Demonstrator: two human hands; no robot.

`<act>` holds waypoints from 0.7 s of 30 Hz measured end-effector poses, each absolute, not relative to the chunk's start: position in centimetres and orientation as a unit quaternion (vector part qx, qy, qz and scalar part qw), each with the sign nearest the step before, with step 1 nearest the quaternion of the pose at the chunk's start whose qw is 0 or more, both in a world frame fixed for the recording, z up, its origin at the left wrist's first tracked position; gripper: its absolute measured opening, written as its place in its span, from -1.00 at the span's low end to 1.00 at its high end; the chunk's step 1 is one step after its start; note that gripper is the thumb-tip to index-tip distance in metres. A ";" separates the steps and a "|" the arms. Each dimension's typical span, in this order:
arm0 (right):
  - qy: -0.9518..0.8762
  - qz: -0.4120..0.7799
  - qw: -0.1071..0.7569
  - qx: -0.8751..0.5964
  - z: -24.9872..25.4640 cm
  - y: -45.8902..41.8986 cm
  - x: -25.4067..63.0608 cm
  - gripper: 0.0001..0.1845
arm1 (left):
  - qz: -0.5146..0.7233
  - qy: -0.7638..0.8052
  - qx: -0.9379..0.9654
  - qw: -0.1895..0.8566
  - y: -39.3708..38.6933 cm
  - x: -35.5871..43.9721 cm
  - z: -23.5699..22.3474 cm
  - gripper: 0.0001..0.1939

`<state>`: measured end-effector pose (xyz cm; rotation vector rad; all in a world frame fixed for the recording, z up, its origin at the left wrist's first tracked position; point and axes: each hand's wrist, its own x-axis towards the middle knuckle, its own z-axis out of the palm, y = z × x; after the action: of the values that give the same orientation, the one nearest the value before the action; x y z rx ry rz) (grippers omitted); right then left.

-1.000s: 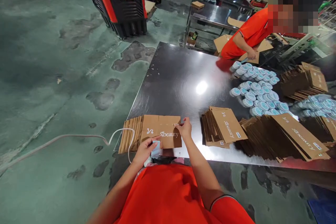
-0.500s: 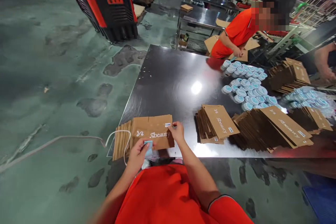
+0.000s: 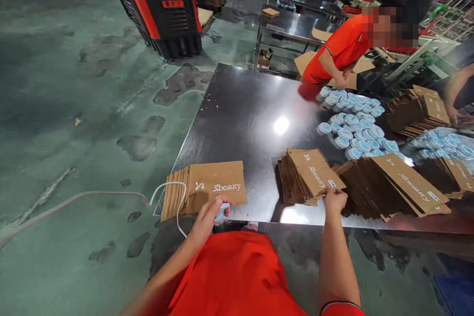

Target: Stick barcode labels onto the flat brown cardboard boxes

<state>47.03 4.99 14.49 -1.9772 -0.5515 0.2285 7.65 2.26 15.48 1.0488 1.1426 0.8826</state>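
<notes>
My left hand [image 3: 212, 213] is closed around a small light-blue piece [image 3: 221, 213], perhaps a folded strip, at the front edge of the table. It lies over the near edge of a fanned stack of flat brown cartons [image 3: 211, 177] printed "beauty"; the top one shows no barcode label. Off to the right, my right hand [image 3: 335, 201] pinches the near corner of a flat brown carton [image 3: 313, 170] that bears a white barcode label [image 3: 332, 183]. That carton rests on top of a second fanned stack [image 3: 287, 177].
More carton stacks [image 3: 407, 182] line the table [image 3: 240, 118] to the right. Behind them lie many round light-blue tins [image 3: 355, 128]. A co-worker in red [image 3: 336, 49] leans at the far side. A white cord [image 3: 111, 192] crosses the left stack. A black-and-red machine [image 3: 159, 10] stands on the floor.
My right hand has moved right from the left stack to the middle stack, taking the barcode-labelled top carton with it. My left hand has shifted slightly right, still holding the light-blue piece.
</notes>
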 end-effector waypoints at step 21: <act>-0.534 0.499 0.413 -0.544 17.6 2.4 23.1 -0.85 | 0.396 0.587 0.424 0.565 2.3 8.7 16.1 -0.75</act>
<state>23.14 2.40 17.65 -1.3673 -1.3429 1.2539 8.70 2.34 16.10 0.9976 1.3801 0.9307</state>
